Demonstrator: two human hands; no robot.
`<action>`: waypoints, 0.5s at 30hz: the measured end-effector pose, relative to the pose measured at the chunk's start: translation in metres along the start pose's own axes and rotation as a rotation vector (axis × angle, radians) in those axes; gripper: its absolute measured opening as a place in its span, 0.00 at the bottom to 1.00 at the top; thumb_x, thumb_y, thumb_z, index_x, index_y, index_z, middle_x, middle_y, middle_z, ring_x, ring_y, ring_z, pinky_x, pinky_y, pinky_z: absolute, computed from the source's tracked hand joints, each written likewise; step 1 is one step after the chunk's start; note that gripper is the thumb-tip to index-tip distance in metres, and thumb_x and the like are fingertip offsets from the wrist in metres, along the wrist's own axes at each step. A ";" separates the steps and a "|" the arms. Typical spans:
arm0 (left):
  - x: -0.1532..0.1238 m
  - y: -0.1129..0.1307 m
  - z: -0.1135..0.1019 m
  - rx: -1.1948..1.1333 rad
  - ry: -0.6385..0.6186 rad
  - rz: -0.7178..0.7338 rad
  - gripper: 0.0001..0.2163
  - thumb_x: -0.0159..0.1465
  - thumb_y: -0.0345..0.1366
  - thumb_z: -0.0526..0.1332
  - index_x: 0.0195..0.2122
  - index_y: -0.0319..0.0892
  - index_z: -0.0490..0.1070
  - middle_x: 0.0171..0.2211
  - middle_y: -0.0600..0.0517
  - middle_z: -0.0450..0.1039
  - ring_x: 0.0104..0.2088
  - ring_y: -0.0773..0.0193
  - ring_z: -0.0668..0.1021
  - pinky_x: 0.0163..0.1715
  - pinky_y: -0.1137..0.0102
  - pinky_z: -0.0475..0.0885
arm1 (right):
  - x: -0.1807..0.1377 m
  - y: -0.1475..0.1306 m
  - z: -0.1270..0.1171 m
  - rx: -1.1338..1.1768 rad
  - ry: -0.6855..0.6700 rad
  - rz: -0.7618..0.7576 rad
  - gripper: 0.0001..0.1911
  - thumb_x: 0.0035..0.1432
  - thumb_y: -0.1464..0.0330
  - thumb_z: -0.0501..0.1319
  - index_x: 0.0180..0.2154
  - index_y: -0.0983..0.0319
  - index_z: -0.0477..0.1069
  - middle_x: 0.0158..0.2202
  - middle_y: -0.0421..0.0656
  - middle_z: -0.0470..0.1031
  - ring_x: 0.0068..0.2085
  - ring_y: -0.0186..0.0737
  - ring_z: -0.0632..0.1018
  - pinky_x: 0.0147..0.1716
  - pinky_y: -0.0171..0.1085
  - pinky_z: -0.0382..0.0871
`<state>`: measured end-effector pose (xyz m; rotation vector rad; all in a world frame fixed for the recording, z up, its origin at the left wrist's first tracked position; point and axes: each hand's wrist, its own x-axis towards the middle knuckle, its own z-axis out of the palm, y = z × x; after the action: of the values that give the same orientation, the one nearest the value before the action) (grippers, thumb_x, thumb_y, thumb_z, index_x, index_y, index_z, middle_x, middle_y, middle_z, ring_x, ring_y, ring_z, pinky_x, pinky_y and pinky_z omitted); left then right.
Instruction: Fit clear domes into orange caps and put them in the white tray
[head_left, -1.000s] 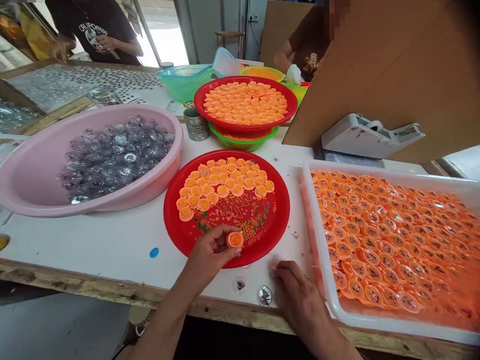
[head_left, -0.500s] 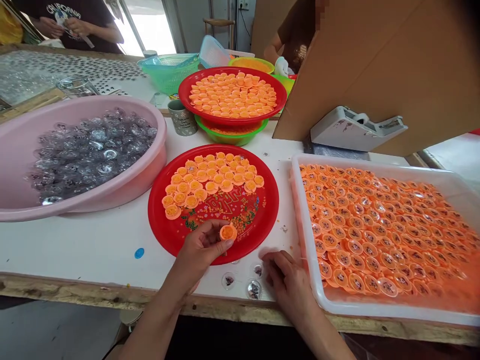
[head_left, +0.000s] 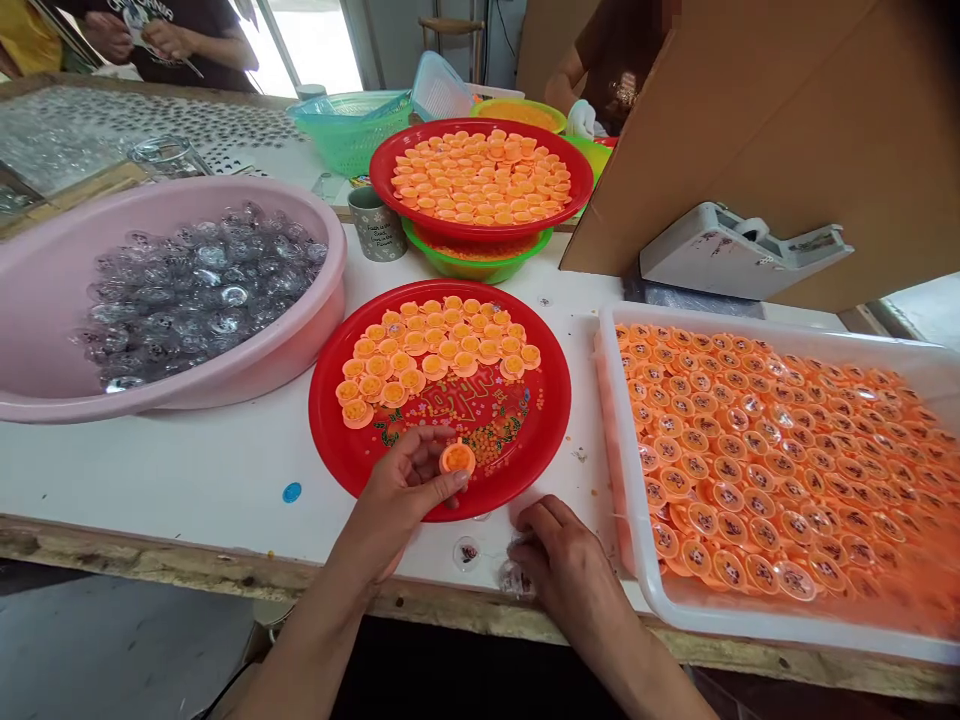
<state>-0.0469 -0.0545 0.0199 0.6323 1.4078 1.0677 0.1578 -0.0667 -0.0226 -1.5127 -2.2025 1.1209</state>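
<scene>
My left hand [head_left: 411, 480] pinches a small orange round cup [head_left: 457, 459] between thumb and fingers. It is just above the front part of a red round tray [head_left: 551, 430], whose far half carries many similar orange cups. By the table's front edge, my right hand [head_left: 574, 560] has its fingers curled down around a clear plastic cover [head_left: 514, 578], with the fingertips partly hidden. Another clear cover with a dark print [head_left: 466, 553] lies flat on the table between my hands.
A pink basin [head_left: 300, 355] at left holds clear covers. At right, a white bin [head_left: 646, 560] is full of orange cups with printed clear tops. Behind the tray stand a mug [head_left: 377, 225], a red tray [head_left: 379, 190] on a green bowl [head_left: 480, 268], and a tape dispenser [head_left: 720, 255] beside cardboard.
My right hand has shifted slightly left and its fingers now cover part of the clear covers there. The left hand keeps holding the orange cup. The camera view has shifted a little.
</scene>
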 end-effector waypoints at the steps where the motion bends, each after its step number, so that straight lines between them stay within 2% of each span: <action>1: -0.001 0.000 0.000 0.008 0.000 -0.005 0.21 0.53 0.37 0.72 0.47 0.46 0.71 0.46 0.51 0.74 0.40 0.63 0.77 0.31 0.75 0.74 | -0.001 0.001 -0.001 0.011 -0.005 0.021 0.10 0.54 0.82 0.58 0.33 0.61 0.68 0.34 0.41 0.70 0.34 0.39 0.72 0.35 0.38 0.68; 5: -0.004 0.003 -0.001 0.022 0.012 -0.046 0.21 0.53 0.40 0.72 0.47 0.44 0.74 0.47 0.50 0.75 0.39 0.64 0.77 0.31 0.74 0.74 | -0.006 0.008 -0.004 0.070 -0.053 0.049 0.13 0.52 0.82 0.60 0.38 0.61 0.69 0.36 0.40 0.70 0.34 0.37 0.74 0.35 0.36 0.67; 8: -0.006 0.004 -0.001 0.016 0.013 -0.046 0.20 0.52 0.40 0.72 0.45 0.43 0.73 0.44 0.51 0.76 0.37 0.65 0.77 0.32 0.74 0.75 | -0.012 0.014 -0.005 0.139 -0.106 0.030 0.09 0.53 0.81 0.59 0.31 0.61 0.70 0.34 0.40 0.70 0.33 0.36 0.74 0.33 0.34 0.67; 11: -0.007 0.004 -0.002 -0.031 -0.008 -0.018 0.18 0.52 0.39 0.72 0.42 0.43 0.71 0.45 0.52 0.75 0.34 0.67 0.77 0.32 0.74 0.74 | -0.017 0.017 -0.006 0.230 -0.075 0.058 0.07 0.53 0.78 0.60 0.27 0.61 0.68 0.29 0.39 0.70 0.30 0.35 0.72 0.29 0.34 0.65; 14: -0.008 0.005 0.000 -0.034 -0.019 -0.014 0.17 0.53 0.39 0.71 0.42 0.44 0.70 0.40 0.53 0.75 0.31 0.67 0.76 0.27 0.74 0.73 | -0.017 0.014 -0.010 0.453 -0.019 0.159 0.00 0.56 0.70 0.61 0.33 0.60 0.70 0.27 0.37 0.70 0.27 0.35 0.71 0.26 0.33 0.66; 15: -0.008 0.005 0.002 -0.019 -0.030 -0.019 0.18 0.53 0.39 0.71 0.43 0.45 0.71 0.37 0.54 0.75 0.30 0.67 0.76 0.26 0.75 0.72 | -0.017 0.012 -0.012 0.558 -0.009 0.183 0.03 0.57 0.68 0.62 0.35 0.60 0.71 0.27 0.37 0.70 0.27 0.35 0.72 0.26 0.33 0.67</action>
<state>-0.0451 -0.0589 0.0282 0.6176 1.3736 1.0519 0.1798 -0.0741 -0.0194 -1.4613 -1.5770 1.6265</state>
